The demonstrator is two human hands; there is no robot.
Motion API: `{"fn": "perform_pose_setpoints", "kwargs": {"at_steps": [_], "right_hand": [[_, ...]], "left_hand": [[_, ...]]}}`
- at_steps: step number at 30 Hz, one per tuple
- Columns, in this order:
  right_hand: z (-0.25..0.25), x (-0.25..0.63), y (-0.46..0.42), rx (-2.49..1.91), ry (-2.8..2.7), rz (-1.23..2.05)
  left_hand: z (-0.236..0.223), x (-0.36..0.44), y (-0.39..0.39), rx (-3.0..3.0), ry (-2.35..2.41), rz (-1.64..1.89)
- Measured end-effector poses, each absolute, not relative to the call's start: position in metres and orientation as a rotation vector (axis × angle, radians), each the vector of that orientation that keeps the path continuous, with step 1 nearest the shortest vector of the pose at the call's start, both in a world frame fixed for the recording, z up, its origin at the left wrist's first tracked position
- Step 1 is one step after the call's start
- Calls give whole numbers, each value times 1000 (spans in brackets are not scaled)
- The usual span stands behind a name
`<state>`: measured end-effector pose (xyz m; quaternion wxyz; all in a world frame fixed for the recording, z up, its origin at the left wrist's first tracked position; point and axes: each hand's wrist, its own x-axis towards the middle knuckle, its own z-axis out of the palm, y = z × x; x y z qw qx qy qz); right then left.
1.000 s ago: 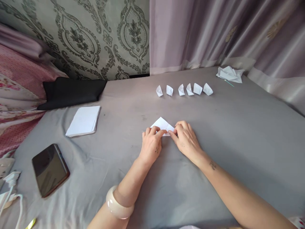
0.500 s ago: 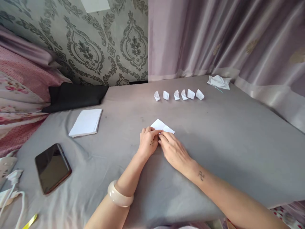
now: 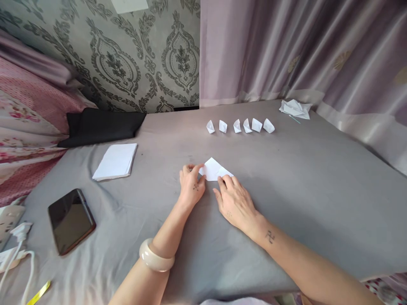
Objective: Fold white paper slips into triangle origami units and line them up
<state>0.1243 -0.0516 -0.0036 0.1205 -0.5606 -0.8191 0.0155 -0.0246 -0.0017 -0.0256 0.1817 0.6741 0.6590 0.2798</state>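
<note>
A small folded sheet of white paper [image 3: 213, 169] lies on the grey cloth, its peak pointing away from me and its lower edge straight. My left hand [image 3: 192, 184] has the paper's left corner between its fingers and thumb. At the right corner, the fingertips of my right hand [image 3: 237, 201] press down on the paper, while its thumb stands apart below the edge. Beyond the hands, several small folded white paper pieces [image 3: 237, 126] stand in a row.
To the left lie a stack of white paper [image 3: 114, 162], a phone [image 3: 71, 221] and a folded black cloth [image 3: 104, 127]. A power strip [image 3: 9, 222] with a plugged-in cable is at the left edge. More white paper [image 3: 295, 109] sits at the far right by the curtain [image 3: 254, 51].
My hands have moved apart from the middle of the paper to its two lower corners, uncovering more of it. The view has shifted slightly.
</note>
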Motion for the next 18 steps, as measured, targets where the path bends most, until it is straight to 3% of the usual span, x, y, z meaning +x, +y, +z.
{"fn": "perform_pose_setpoints", "kwargs": {"at_steps": [12, 18], "right_hand": [[-5, 124, -47, -1633, -2368, 6], [-1, 134, -24, -1532, -2450, 46]], "left_hand": [[-7, -24, -4, 1595, 1856, 833], [0, -18, -27, 1609, 1784, 658]]}}
